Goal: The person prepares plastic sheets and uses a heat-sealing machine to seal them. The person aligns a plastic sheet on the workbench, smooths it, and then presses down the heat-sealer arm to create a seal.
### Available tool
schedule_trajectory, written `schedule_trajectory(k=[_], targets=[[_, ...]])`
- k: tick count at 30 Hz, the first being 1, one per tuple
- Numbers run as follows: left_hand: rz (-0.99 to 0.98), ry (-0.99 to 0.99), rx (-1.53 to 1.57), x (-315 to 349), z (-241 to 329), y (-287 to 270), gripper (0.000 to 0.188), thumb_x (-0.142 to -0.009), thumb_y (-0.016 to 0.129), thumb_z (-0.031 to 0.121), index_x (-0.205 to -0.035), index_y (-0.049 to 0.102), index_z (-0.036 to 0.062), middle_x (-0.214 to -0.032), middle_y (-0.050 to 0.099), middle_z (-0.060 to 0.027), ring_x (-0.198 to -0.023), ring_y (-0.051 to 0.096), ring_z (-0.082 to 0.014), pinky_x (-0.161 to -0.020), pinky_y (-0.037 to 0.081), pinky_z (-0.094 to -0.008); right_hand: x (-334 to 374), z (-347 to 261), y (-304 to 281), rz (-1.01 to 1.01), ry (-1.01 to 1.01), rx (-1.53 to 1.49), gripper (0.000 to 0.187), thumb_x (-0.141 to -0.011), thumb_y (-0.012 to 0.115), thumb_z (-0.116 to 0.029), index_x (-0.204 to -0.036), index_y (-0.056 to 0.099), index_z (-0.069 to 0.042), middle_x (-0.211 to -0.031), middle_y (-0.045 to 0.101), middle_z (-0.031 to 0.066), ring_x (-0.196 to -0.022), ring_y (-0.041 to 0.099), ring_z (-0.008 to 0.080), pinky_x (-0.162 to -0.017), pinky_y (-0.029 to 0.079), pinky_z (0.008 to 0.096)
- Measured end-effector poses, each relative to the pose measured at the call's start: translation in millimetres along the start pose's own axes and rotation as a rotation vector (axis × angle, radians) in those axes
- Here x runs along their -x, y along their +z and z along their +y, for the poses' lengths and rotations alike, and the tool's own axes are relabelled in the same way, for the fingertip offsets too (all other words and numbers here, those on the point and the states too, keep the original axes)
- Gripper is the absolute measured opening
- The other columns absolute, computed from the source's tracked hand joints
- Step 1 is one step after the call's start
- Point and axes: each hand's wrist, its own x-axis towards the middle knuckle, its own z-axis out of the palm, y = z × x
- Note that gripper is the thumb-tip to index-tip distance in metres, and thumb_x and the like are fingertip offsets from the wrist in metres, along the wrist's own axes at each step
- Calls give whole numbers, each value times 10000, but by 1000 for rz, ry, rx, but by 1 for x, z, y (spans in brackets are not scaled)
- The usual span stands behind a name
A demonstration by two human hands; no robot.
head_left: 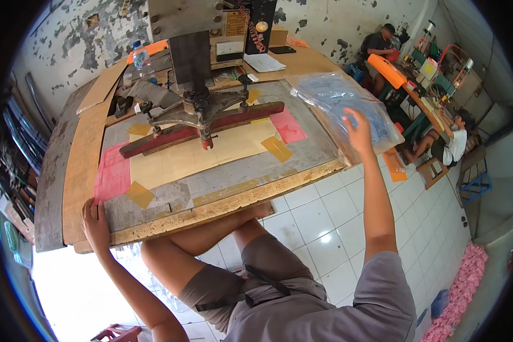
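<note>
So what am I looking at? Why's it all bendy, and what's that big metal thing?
This picture comes from a camera on a person's head, looking down. Its wide lens makes straight edges bend. There's no robot grip: the left hand and right hand are that person's own. The left hand rests at the edge of the worktable, by a pink sheet. The right hand is raised near clear plastic packaging; it seems to hold nothing, though I can't tell whether it touches. That big metal machine has a long red bar above a cream sheet. Brown patches, maybe tape, lie around that sheet.
</note>
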Motion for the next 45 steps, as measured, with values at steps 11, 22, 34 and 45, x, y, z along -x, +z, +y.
schedule_trajectory(k=[11, 22, 34, 45], targets=[[31, 29, -22, 1, -16, -6, 395, -1013, 645, 344, -1279, 677, 54, -1345, 669, -130, -1303, 580, -358, -1110, 426, -466, -2, 112, -10, -191, 190, 374, 356, -976, 688, -401, -1075, 780, -71, -1132, 730, 175, -1032, 691, 368, -911, 527, 495], [65, 8, 91, 2, -4, 2, 387, -1043, 625, 344, -1267, 686, 34, -1286, 696, -168, -1232, 636, -356, -1066, 473, -449, -113, -57, -159, 133, 114, 160, 348, -1037, 644, -318, -1243, 717, -46, -805, 696, 137, -754, 670, 223, -767, 516, 348], [-1000, 344, 1357, 184, 186, -17, 1286, -838, 576, 891, -1570, 319, -133, -1614, 407, -263, -1529, 362, -337, -1245, 263, -455, 65, -292, -31, -449, 576, -1709, 613, -1077, 590, -306, -1600, 392, -55, -1167, 683, 107, -1200, 681, 356, -999, 552, 433], [-298, -86, 1260, 171, 146, -1, 682, -1031, 701, 198, -1567, 341, -24, -1317, 690, -207, -1076, 747, -281, -849, 608, -337, 87, -334, 30, -334, 320, -1150, 634, -962, 756, -82, -1516, 473, 43, -1294, 680, 143, -1236, 639, 196, -1020, 493, 352]])
